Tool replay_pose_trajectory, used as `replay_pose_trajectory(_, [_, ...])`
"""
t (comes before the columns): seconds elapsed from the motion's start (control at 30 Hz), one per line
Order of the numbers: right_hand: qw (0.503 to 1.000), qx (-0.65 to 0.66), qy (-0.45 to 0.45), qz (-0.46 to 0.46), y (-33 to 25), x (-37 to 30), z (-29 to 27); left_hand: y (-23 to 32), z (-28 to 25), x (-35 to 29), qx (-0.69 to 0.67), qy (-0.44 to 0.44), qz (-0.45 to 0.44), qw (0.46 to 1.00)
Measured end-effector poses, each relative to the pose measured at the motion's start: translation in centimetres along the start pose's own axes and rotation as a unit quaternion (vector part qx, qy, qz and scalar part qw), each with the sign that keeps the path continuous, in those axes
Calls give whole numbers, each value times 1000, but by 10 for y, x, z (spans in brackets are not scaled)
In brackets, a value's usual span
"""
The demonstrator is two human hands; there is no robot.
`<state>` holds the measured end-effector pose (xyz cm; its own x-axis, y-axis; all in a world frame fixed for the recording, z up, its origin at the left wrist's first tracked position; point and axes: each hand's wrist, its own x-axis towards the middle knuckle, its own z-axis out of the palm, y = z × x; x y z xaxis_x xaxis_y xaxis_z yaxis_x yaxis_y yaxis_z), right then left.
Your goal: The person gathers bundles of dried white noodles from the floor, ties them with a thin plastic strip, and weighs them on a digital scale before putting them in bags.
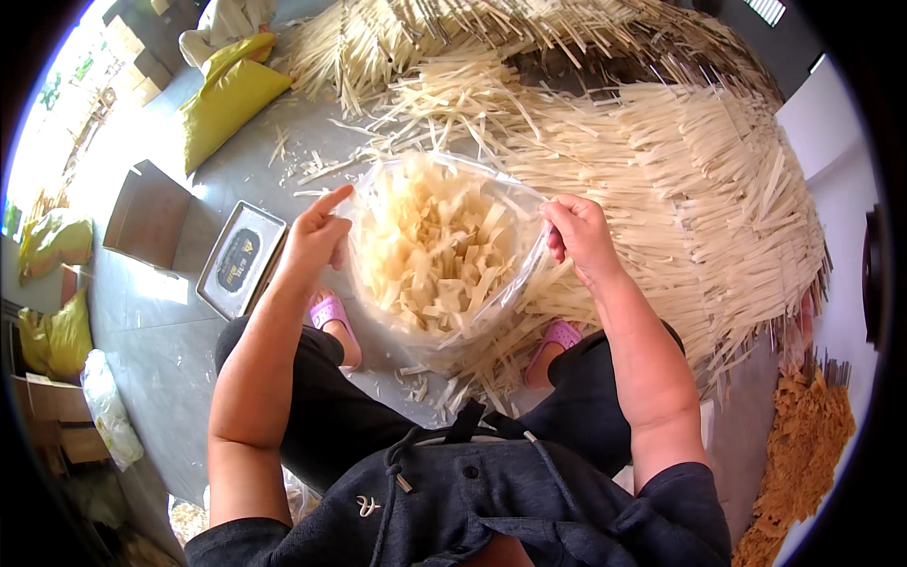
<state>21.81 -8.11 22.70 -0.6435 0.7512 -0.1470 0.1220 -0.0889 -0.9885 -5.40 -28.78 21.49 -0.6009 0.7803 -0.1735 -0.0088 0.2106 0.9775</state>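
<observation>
A clear plastic bag (pixel 525 241) stands open on the floor between my feet, filled with pale, flat dried strips (pixel 430 250). My right hand (pixel 578 234) is closed in a pinch on the bag's right rim, drawing the film outward. At the left rim is my left hand (pixel 316 236), its index finger stretched along the edge and the other fingers curled. It seems to hold the film there, though the contact is partly hidden. Beyond the bag and to the right, long rows of the same pale strips (pixel 680 208) lie spread in overlapping layers.
A metal tin-like tray (pixel 242 260) and an open cardboard box (pixel 148 215) stand on the left. Yellow sacks (pixel 227 106) lie farther back, with a white plastic bag (pixel 109 406) nearer. Brown shredded material (pixel 803 463) is heaped at the right wall. Loose scraps litter the grey floor.
</observation>
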Motion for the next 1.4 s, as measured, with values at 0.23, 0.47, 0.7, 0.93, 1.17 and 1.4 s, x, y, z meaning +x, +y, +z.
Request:
replay_pose_trajectory(0.23, [977,87,-56,-189,-73,-55,3,84,-15,-66,-215,-26,192,957])
replay_pose_trajectory(0.47, [916,-331,-94,-208,-2,-2,-7,19,-47,-14,113,-137,-22,984])
replay_pose_trajectory(0.7, [859,-479,-77,-165,-29,70,51,-34,-74,50,410,40,146,900])
replay_pose_trajectory(0.93, [701,-683,-91,-185,39,209,115,-44,-41,106,285,77,-11,955])
replay_pose_trajectory(1.17, [825,-519,25,-221,29,214,140,-44,-29,117,221,243,-34,944])
replay_pose_trajectory(1.4, [868,-393,72,-296,0,137,86,-3,-49,68,334,143,93,927])
